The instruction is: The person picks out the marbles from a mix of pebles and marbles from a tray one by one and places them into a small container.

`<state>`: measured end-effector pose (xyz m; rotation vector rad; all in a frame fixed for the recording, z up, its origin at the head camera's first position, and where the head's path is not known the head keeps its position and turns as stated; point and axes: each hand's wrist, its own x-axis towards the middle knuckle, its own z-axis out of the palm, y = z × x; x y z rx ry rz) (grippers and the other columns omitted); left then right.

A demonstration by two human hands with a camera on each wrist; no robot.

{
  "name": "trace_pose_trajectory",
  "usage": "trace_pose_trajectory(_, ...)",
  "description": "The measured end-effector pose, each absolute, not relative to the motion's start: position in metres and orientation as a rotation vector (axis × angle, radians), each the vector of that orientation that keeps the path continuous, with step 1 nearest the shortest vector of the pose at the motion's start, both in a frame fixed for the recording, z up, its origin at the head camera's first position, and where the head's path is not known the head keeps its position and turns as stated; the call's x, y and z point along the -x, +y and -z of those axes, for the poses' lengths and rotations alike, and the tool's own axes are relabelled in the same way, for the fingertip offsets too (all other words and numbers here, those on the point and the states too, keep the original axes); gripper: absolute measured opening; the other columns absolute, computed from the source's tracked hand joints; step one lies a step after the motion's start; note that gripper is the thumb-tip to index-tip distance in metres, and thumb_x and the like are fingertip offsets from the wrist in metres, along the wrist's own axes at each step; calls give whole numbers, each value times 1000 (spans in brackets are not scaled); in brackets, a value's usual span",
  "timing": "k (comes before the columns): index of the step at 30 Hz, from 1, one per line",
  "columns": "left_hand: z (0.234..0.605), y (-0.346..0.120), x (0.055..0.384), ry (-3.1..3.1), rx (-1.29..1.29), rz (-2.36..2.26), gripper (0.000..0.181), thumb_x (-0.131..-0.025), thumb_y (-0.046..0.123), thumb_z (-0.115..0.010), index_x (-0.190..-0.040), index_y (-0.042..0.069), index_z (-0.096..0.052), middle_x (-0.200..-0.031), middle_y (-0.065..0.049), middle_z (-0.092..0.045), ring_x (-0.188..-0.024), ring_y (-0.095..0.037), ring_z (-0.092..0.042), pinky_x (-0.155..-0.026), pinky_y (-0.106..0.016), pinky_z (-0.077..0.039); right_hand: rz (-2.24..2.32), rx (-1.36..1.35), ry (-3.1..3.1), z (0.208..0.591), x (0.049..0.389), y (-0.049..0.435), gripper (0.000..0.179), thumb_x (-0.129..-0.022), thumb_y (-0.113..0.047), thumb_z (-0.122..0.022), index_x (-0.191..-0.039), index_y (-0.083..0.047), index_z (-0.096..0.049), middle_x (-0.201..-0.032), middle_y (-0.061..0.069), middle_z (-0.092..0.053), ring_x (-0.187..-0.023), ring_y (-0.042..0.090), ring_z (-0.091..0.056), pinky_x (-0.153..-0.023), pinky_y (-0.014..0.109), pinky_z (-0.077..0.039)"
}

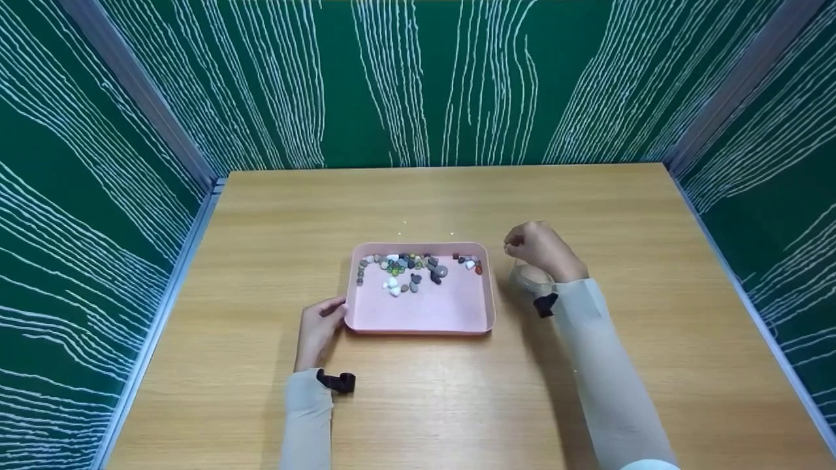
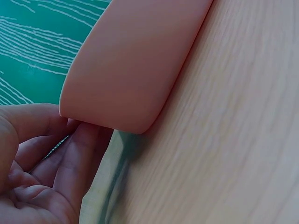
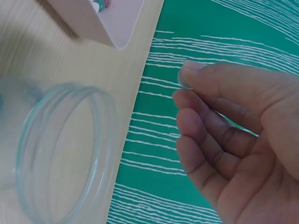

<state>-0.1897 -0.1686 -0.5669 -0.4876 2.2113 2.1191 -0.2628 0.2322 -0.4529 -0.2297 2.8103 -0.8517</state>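
A pink tray (image 1: 450, 307) lies on the table with small stones (image 1: 394, 267) gathered mostly along its far side. At its near left corner, my left hand (image 1: 319, 329) grips the wall; in the left wrist view its fingers (image 2: 35, 119) meet the rim and the rest bend in below. My right hand (image 1: 542, 251) is raised to the right of the tray. Between its thumb and forefinger it pinches a small bluish-grey stone (image 3: 181, 80), mostly covered by the fingertips. Under that hand stands a clear round jar (image 3: 21, 158), its mouth uncovered.
Tiny pale specks (image 1: 452, 234) dot the wooden table (image 1: 405, 411) behind the tray. Green panels (image 1: 339, 78) with white wavy lines enclose the far side and both flanks. Dark wrist straps (image 1: 337, 382) sit over the sleeves.
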Motion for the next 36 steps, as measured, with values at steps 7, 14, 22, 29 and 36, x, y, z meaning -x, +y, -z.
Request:
trace_pose_trajectory(7, 566, -168, 190, 2197, 484, -2129, 30, -87, -3, -63, -117, -10, -63, -121, -29, -62, -90, -10, -61, -75, -15, -53, 852, 222, 2822, 456, 260, 245, 19, -90, -5, -61, -106, -2, -71, -103, 17, -69, -86, 27, -61, -81, 43, -56)
trace_pose_trajectory(14, 566, -169, 189, 2201, 437, -2143, 29, -88, -5, -60, -117, -13, -62, -120, -30, -61, -90, -11, -60, -74, -14, -53, 863, 308, 2860, 461, 257, 257, 18, -87, -2, -61, -101, 5, -71, -98, 21, -70, -84, 27, -62, -77, 41, -55)
trace_pose_trajectory(22, 565, -167, 189, 2217, 479, -2131, 29, -87, -6, -61, -115, -11, -63, -119, -29, -63, -91, -12, -61, -74, -15, -54, 870, 271, 2805, 464, 255, 270, 20, -89, -2, -60, -105, 6, -70, -103, 24, -69, -85, 28, -62, -78, 43, -55)
trace_pose_trajectory(29, 565, -166, 189, 2205, 452, -2145, 30, -87, -6, -60, -117, -12, -62, -120, -29, -62, -90, -12, -61, -74, -15, -53, 887, 221, 2784, 466, 249, 281, 23, -91, -4, -59, -109, 7, -68, -109, 26, -67, -92, 32, -63, -83, 47, -55)
trace_pose_trajectory(36, 565, -167, 189, 2207, 476, -2134, 30, -88, -5, -61, -116, -12, -62, -119, -29, -62, -87, -10, -61, -72, -15, -53, 899, 213, 2788, 471, 247, 285, 24, -91, -6, -58, -109, 7, -68, -110, 26, -67, -97, 35, -64, -85, 50, -54)
